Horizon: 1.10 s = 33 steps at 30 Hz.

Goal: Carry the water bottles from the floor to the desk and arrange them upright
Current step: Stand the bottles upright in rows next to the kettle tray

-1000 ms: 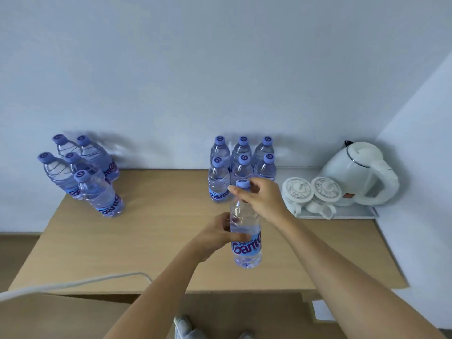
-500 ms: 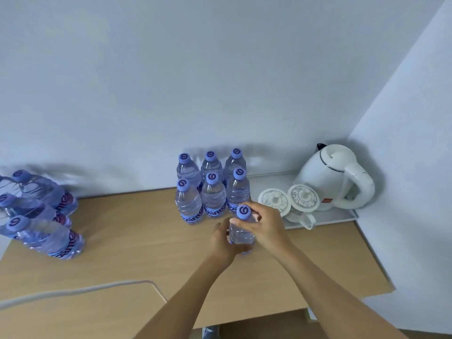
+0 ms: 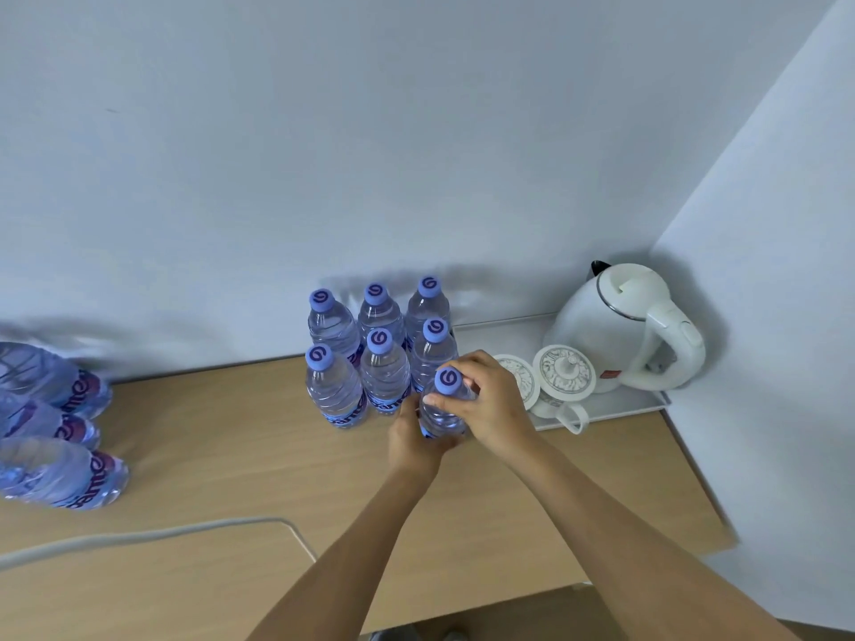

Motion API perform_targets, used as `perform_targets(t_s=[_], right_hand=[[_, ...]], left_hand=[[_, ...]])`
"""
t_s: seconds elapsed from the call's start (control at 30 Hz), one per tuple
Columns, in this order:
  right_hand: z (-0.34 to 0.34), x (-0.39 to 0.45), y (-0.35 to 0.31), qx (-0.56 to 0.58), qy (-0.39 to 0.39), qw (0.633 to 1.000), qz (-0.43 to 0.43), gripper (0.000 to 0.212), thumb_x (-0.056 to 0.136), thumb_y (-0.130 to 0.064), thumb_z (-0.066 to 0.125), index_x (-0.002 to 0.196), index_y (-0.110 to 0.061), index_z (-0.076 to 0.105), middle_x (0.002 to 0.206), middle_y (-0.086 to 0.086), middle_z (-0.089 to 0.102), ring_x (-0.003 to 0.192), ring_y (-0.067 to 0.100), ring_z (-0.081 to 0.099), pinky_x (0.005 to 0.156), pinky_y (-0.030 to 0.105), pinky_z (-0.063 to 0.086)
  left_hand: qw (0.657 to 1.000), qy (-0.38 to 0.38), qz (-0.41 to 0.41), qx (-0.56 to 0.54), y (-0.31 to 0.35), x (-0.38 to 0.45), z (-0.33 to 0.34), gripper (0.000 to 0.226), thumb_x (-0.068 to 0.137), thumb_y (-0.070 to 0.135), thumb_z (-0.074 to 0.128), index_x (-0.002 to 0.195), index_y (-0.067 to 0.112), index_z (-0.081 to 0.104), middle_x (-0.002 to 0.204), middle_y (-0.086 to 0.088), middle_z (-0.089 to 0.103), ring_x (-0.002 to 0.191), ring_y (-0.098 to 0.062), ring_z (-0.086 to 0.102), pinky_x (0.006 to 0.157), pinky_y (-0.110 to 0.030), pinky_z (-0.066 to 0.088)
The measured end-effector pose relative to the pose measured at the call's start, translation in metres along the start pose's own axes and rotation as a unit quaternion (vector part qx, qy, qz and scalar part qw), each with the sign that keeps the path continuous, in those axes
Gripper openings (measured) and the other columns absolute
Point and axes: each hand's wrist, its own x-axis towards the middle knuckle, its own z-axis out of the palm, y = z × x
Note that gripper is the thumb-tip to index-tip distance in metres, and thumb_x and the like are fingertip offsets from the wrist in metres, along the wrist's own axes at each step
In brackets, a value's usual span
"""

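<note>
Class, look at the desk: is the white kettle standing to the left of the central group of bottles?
No: the white kettle stands on the tray at the desk's right end, right of the central group of bottles.

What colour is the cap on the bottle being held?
Light purple-blue with a darker purple swirl, on the cap of the held bottle; head view.

At frame centre I see my left hand [image 3: 413, 444] and right hand [image 3: 492, 404] gripping an upright bottle [image 3: 442, 411] on the bench [image 3: 231, 455], just beside six standing bottles [image 3: 377, 344]; a white kettle [image 3: 620, 326] sits right.
</note>
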Motion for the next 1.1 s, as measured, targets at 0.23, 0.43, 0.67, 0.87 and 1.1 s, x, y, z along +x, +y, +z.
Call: perform_targets(t_s=[0.23,0.43,0.67,0.87,1.1], right_hand=[[-0.002,0.001,-0.001,-0.033,-0.026,0.999,0.001,0.050,0.066,-0.029,0.088,0.109,-0.015,0.068,0.097,-0.007,0.056,0.087,0.004,0.056,0.075,0.005,0.038],[-0.015,0.002,-0.028,-0.043,0.007,0.998,-0.044,0.057,0.069,-0.034,0.086,0.119,-0.021,0.063,0.113,-0.007,0.061,0.105,0.003,0.056,0.090,0.011,0.039],[0.022,-0.013,-0.081,0.000,-0.026,0.994,-0.111,0.042,0.079,-0.026,0.079,0.117,-0.015,0.065,0.110,-0.015,0.063,0.105,-0.004,0.056,0.092,0.013,0.042],[0.100,-0.029,-0.120,-0.013,-0.133,0.981,-0.138,0.048,0.080,-0.030,0.078,0.124,-0.018,0.062,0.119,-0.005,0.062,0.112,0.010,0.056,0.099,0.023,0.042],[0.214,-0.033,-0.173,-0.020,-0.210,0.963,-0.167,0.054,0.077,-0.034,0.079,0.127,-0.021,0.060,0.124,-0.004,0.061,0.120,0.009,0.054,0.105,0.032,0.042]], left_hand=[[1.000,-0.009,-0.008,0.011,-0.007,0.003,0.002,0.069,0.062,0.008,0.088,0.121,0.010,0.051,0.116,-0.004,0.062,0.104,-0.020,0.060,0.081,-0.027,0.051],[0.997,-0.007,-0.031,0.068,-0.008,0.004,-0.016,0.082,0.067,0.002,0.082,0.135,0.006,0.036,0.132,-0.010,0.047,0.125,-0.026,0.046,0.097,-0.036,0.045],[0.991,0.128,-0.026,-0.032,-0.020,-0.019,-0.078,0.074,0.075,0.009,0.078,0.135,0.013,0.036,0.119,0.001,0.048,0.113,-0.019,0.051,0.093,-0.036,0.047],[0.963,0.254,-0.056,-0.067,-0.047,-0.051,-0.156,0.076,0.074,0.012,0.081,0.136,0.009,0.037,0.129,-0.006,0.048,0.111,-0.016,0.047,0.099,-0.039,0.044],[0.942,0.318,-0.077,-0.079,-0.087,-0.068,-0.259,0.077,0.074,0.015,0.081,0.137,0.009,0.037,0.132,-0.006,0.048,0.118,-0.019,0.048,0.099,-0.035,0.042]])
